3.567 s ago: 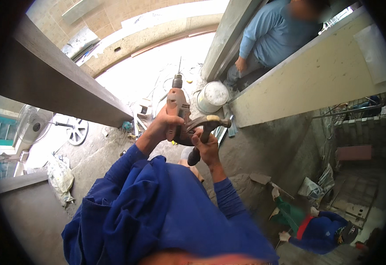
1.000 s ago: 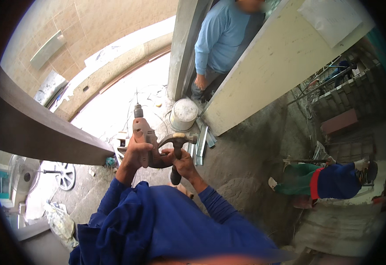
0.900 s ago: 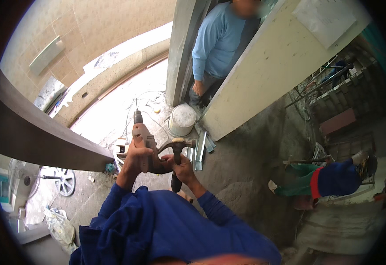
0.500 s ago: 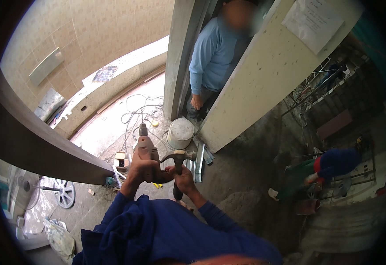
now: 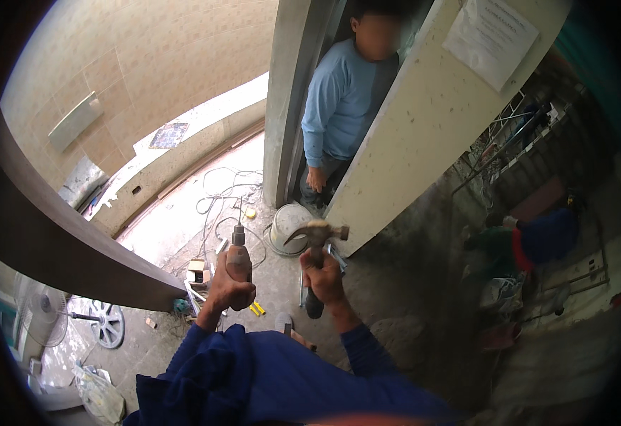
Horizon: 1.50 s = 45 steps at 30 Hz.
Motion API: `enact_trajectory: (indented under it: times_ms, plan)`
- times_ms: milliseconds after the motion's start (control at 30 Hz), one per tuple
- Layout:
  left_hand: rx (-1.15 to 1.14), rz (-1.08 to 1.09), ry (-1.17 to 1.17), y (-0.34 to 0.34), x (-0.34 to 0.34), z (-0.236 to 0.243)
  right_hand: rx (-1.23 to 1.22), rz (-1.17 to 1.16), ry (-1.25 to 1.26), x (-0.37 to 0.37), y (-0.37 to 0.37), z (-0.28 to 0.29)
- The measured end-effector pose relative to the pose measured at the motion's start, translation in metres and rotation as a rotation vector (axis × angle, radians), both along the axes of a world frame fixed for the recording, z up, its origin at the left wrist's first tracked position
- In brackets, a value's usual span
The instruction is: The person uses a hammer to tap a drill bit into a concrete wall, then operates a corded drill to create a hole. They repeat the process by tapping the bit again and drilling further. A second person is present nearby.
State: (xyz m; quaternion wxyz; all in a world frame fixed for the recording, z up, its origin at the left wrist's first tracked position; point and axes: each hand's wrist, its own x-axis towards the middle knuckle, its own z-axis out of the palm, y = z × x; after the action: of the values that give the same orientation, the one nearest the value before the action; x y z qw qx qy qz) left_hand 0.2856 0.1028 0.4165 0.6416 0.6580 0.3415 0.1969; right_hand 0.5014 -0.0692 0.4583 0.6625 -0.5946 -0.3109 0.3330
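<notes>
My left hand (image 5: 224, 290) is closed around a power drill (image 5: 238, 261), its chuck and long bit pointing away from me. A claw hammer (image 5: 315, 297) stands upright in my right hand (image 5: 327, 278), the fingers wrapped round its dark handle. The hammer's head is uppermost, with the claw toward the left. Drill and hammer are apart, both held in front of my chest. Just beyond the hammer sits a pale bucket (image 5: 290, 221) on the floor.
A person in a light blue shirt (image 5: 339, 99) stands in the doorway. To the right, another person in dark blue (image 5: 548, 238) bends low. Cables (image 5: 214, 195) lie on the floor ahead. At left are a fan (image 5: 42, 305), a grey wheel (image 5: 108, 324) and a plastic bag (image 5: 97, 397).
My right hand has moved right and up with the hammer, away from the drill. The drill has turned to point more straight ahead. The person in the doorway has raised their head.
</notes>
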Motion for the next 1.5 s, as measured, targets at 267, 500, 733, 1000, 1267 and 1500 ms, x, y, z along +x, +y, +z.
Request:
enact_trajectory:
  times_ms: [267,500,733,1000,1267,1500]
  plan:
    - [0.069,0.0,-0.002,-0.006,0.0,-0.018,0.482,0.132,-0.272,0.036,-0.006,0.173]
    - [0.079,0.027,-0.026,-0.009,-0.001,-0.032,0.223,0.025,-0.32,0.03,0.009,0.118]
    - [0.158,-0.052,0.011,0.0,0.011,-0.036,-0.022,0.074,-0.233,0.017,0.003,0.052]
    - [0.434,-0.053,0.063,-0.011,0.029,0.016,-0.024,0.045,-0.53,0.007,0.019,0.048]
    - [0.518,-0.065,0.092,-0.014,0.04,0.01,0.068,0.053,-0.68,0.003,0.024,0.052]
    - [0.349,-0.077,0.093,-0.016,0.044,0.007,0.141,-0.014,-0.458,0.002,0.011,0.044]
